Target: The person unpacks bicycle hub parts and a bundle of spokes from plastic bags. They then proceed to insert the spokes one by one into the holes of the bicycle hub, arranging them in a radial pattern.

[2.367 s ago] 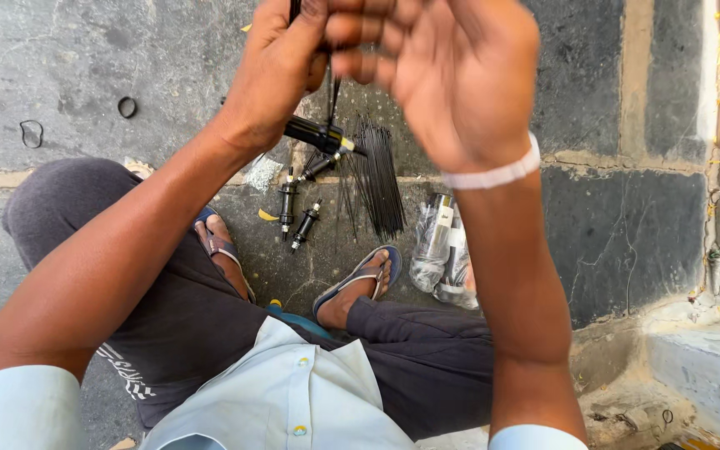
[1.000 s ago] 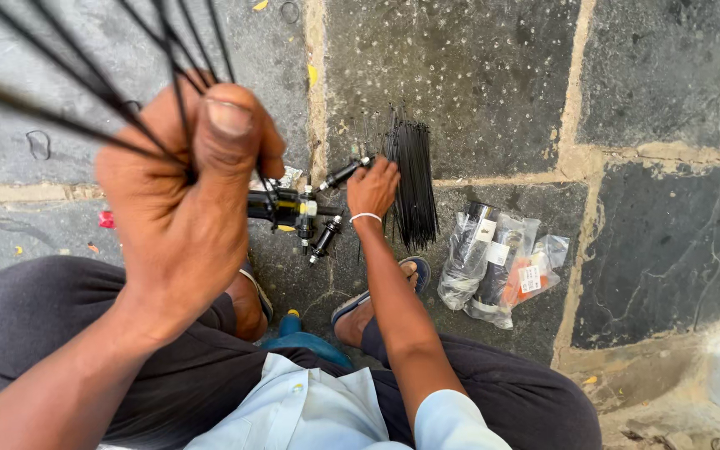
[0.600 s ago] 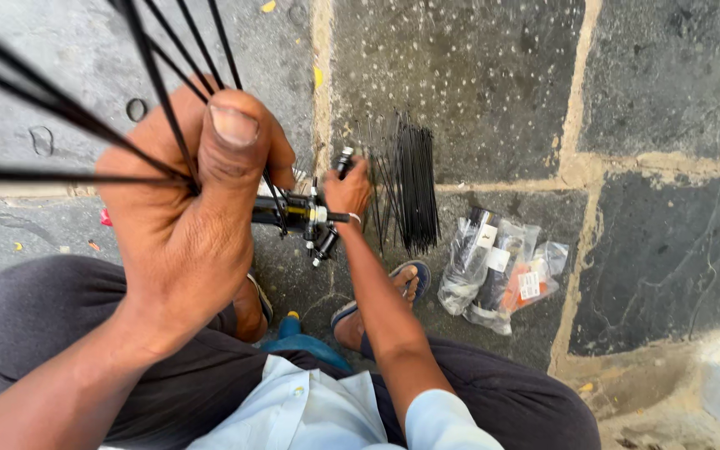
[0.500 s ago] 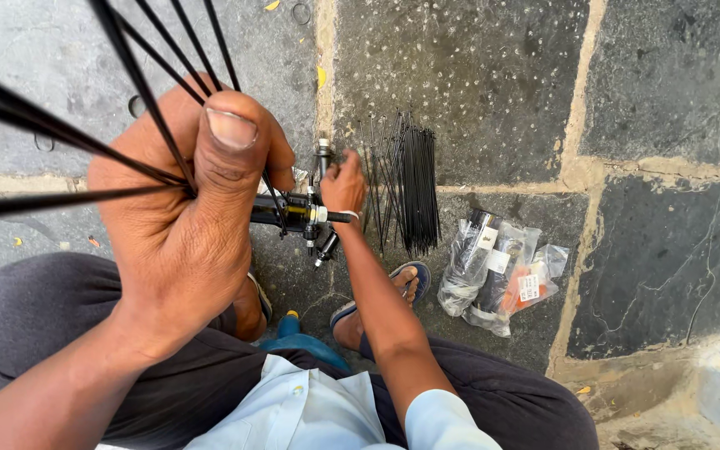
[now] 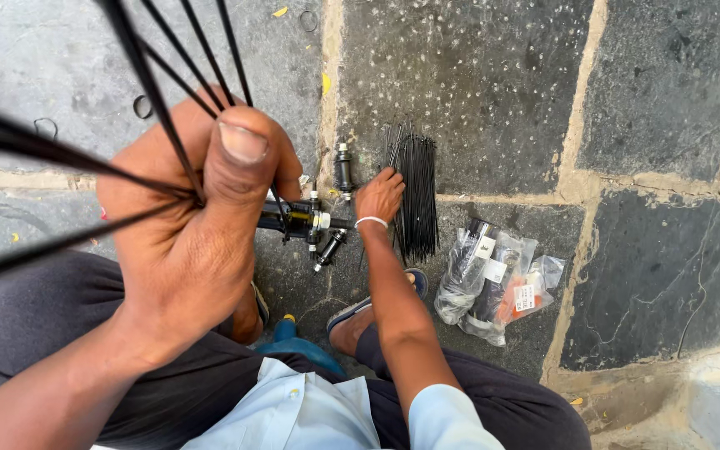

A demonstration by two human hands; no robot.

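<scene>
Spokes first: thin black metal spokes, several of them, fan out from the left hand, which is raised close to the camera on the left of the scene. Fist closed tight around them, thumb pressed on top, spokes sticking out to the left and far side. Exact count cannot be told.

Right hand reaches far down to the ground, fingers resting on the near-left edge of a flat bundle of loose black metal spokes lying on the stone. Fingers curled at the pile; whether they pinch a spoke cannot be told. White band on that wrist.

Just left of the right hand: black metal wheel hub with silver ends lying across, partly hidden behind the left hand. Small black axle part lies on its far side, another small black cylindrical part on its near side.

Right of the bundle, near side: clear plastic bags with black and orange parts inside, lying together on a dark slab.

Ground is grey stone paving with pale mortar joints. Small black rubber ring far left on the stone. Person sits, dark trousers, pale blue shirt at near edge, sandalled foot below the right forearm.
</scene>
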